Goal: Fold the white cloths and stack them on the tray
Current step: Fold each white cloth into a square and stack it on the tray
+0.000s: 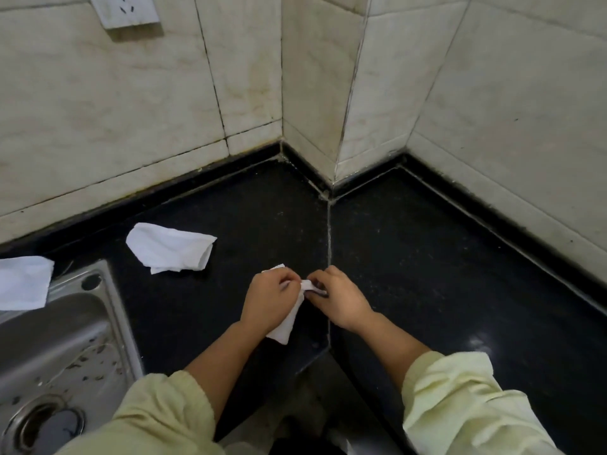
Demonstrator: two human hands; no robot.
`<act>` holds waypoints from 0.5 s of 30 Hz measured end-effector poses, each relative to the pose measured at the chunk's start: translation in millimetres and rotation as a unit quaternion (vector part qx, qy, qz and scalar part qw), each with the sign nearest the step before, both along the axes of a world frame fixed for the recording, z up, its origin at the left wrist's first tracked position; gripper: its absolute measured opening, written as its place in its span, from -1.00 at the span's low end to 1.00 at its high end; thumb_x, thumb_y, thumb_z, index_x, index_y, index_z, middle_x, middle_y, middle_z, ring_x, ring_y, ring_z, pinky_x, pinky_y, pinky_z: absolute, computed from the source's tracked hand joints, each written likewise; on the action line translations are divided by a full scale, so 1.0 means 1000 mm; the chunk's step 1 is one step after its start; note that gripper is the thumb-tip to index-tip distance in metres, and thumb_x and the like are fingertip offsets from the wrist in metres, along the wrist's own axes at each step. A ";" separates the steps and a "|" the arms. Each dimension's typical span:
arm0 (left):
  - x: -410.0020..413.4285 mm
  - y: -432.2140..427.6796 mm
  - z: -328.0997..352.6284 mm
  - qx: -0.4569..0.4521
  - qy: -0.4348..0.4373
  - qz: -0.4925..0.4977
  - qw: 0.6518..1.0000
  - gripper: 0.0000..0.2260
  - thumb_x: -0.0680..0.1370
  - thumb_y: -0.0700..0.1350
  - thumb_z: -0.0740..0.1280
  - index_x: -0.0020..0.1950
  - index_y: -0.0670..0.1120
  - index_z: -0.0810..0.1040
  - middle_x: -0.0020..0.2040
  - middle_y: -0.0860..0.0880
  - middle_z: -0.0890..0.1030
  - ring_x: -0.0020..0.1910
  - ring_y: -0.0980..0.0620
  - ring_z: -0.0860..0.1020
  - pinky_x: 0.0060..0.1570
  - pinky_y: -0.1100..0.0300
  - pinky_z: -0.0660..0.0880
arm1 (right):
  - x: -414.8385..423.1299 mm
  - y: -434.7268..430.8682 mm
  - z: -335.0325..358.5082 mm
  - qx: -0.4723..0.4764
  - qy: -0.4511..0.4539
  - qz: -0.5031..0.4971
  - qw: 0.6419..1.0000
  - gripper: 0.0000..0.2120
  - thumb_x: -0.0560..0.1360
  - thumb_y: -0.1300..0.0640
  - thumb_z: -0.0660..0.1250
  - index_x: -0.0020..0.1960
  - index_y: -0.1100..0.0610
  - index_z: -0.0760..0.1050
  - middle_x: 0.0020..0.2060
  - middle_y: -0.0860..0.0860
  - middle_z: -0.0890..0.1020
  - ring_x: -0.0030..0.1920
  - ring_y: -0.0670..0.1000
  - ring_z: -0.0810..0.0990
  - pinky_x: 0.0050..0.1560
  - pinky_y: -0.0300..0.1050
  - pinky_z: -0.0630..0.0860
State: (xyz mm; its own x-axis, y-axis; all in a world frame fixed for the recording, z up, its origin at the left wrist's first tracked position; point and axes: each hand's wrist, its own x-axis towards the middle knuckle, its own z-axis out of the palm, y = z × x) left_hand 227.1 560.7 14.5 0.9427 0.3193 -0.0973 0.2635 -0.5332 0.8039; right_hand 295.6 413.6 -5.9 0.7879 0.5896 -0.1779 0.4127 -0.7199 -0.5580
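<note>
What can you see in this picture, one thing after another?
held cloth: one, white, between both hands above the counter
crumpled cloth: one, white, on the counter behind the hands, to the left
third cloth: one, white, at the left edge, lying over the sink's far rim
counter: one, black, filling the corner
sink: one, steel, lower left
drain: one, metal, in the sink's bottom
wall tiles: many, cream, behind the counter
socket: one, white, on the wall, top left
sleeves: two, pale yellow, on the forearms
left-hand grip: one, bare, pinches the held cloth
right-hand grip: one, bare, pinches the same cloth's top
</note>
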 end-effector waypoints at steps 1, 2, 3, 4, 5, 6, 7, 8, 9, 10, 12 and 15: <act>0.004 -0.004 0.007 -0.014 -0.009 -0.010 1.000 -0.81 0.49 -0.23 0.27 -0.16 -0.04 0.66 -0.28 0.10 0.61 -0.26 0.17 0.55 -0.24 0.27 0.45 | 0.005 -0.004 0.004 0.004 -0.003 -0.007 1.000 -0.77 0.56 0.01 0.29 0.19 0.03 0.53 0.05 0.03 0.45 0.09 0.03 0.47 0.02 -0.10 0.45; 0.009 -0.009 0.012 -0.028 -0.013 -0.020 0.999 -0.81 0.49 -0.24 0.28 -0.17 -0.02 0.65 -0.29 0.10 0.61 -0.27 0.16 0.55 -0.26 0.28 0.45 | 0.010 -0.009 0.008 0.007 -0.008 -0.011 1.000 -0.80 0.56 0.03 0.30 0.15 0.04 0.57 0.03 0.03 0.46 0.07 0.03 0.47 0.00 -0.10 0.45; 0.013 -0.013 0.017 -0.041 -0.015 -0.029 0.999 -0.81 0.49 -0.24 0.29 -0.16 -0.01 0.65 -0.29 0.09 0.61 -0.27 0.15 0.56 -0.26 0.28 0.46 | 0.016 -0.015 0.012 0.012 -0.010 -0.017 1.000 -0.83 0.55 0.05 0.32 0.10 0.04 0.59 0.00 0.02 0.46 0.05 0.02 0.48 -0.01 -0.10 0.46; 0.018 -0.017 0.022 -0.048 -0.016 -0.037 0.998 -0.82 0.49 -0.24 0.30 -0.15 -0.01 0.65 -0.28 0.08 0.62 -0.27 0.15 0.56 -0.27 0.29 0.47 | 0.021 -0.022 0.017 0.022 -0.010 -0.029 0.999 -0.87 0.53 0.07 0.34 0.04 0.03 0.61 -0.02 0.01 0.48 0.02 0.00 0.50 -0.02 -0.10 0.47; 0.021 -0.020 0.025 -0.048 -0.019 -0.044 0.998 -0.83 0.48 -0.24 0.32 -0.15 0.00 0.65 -0.27 0.08 0.62 -0.26 0.15 0.56 -0.27 0.29 0.47 | 0.026 -0.028 0.022 0.034 -0.005 -0.047 0.998 -0.91 0.51 0.09 0.37 -0.02 0.03 0.63 -0.05 0.01 0.50 -0.01 -0.01 0.51 -0.03 -0.10 0.48; 0.025 -0.023 0.029 -0.038 -0.022 -0.055 0.998 -0.84 0.46 -0.23 0.33 -0.14 0.02 0.64 -0.27 0.08 0.62 -0.26 0.14 0.56 -0.28 0.29 0.47 | 0.031 -0.036 0.028 0.046 0.004 -0.071 0.996 -0.93 0.48 0.10 0.39 -0.08 0.05 0.64 -0.08 0.01 0.52 -0.05 -0.02 0.53 -0.06 -0.11 0.49; 0.029 -0.026 0.031 -0.020 -0.023 -0.068 0.997 -0.84 0.44 -0.22 0.35 -0.13 0.04 0.64 -0.26 0.09 0.62 -0.25 0.14 0.57 -0.28 0.26 0.49 | 0.036 -0.045 0.035 0.056 0.020 -0.096 0.994 -0.94 0.46 0.12 0.41 -0.14 0.09 0.65 -0.12 0.01 0.55 -0.09 -0.02 0.54 -0.09 -0.11 0.49; 0.032 -0.027 0.032 0.003 -0.022 -0.084 0.996 -0.83 0.42 -0.20 0.35 -0.11 0.05 0.63 -0.25 0.10 0.61 -0.24 0.13 0.57 -0.27 0.23 0.51 | 0.042 -0.053 0.042 0.065 0.040 -0.117 0.990 -0.93 0.43 0.14 0.42 -0.19 0.14 0.64 -0.16 0.02 0.58 -0.14 -0.02 0.55 -0.14 -0.11 0.47; 0.035 -0.029 0.033 0.027 -0.021 -0.104 0.994 -0.82 0.41 -0.18 0.35 -0.08 0.06 0.62 -0.25 0.12 0.60 -0.24 0.13 0.56 -0.26 0.20 0.51 | 0.048 -0.061 0.050 0.074 0.063 -0.130 0.987 -0.92 0.41 0.17 0.44 -0.22 0.19 0.64 -0.22 0.03 0.60 -0.20 -0.02 0.54 -0.17 -0.11 0.45; 0.039 -0.030 0.033 0.048 -0.019 -0.126 0.991 -0.81 0.40 -0.17 0.34 -0.06 0.07 0.61 -0.24 0.13 0.59 -0.25 0.13 0.55 -0.25 0.18 0.52 | 0.053 -0.070 0.058 0.084 0.092 -0.135 0.983 -0.91 0.39 0.20 0.44 -0.24 0.23 0.63 -0.29 0.04 0.60 -0.24 -0.03 0.52 -0.21 -0.11 0.43; 0.048 -0.035 0.036 0.078 -0.014 -0.164 0.983 -0.81 0.39 -0.15 0.34 -0.06 0.08 0.60 -0.24 0.13 0.58 -0.26 0.14 0.54 -0.28 0.16 0.52 | 0.063 -0.092 0.073 0.095 0.142 -0.124 0.977 -0.90 0.38 0.23 0.43 -0.26 0.27 0.62 -0.38 0.03 0.57 -0.29 -0.04 0.49 -0.23 -0.12 0.39; 0.065 -0.038 0.044 0.106 -0.012 -0.177 0.978 -0.87 0.39 -0.16 0.33 -0.14 0.05 0.60 -0.26 0.13 0.58 -0.27 0.16 0.53 -0.29 0.24 0.46 | 0.071 -0.119 0.093 0.098 0.170 -0.114 0.974 -0.87 0.39 0.26 0.44 -0.30 0.29 0.58 -0.44 -0.01 0.49 -0.32 -0.04 0.42 -0.31 -0.18 0.33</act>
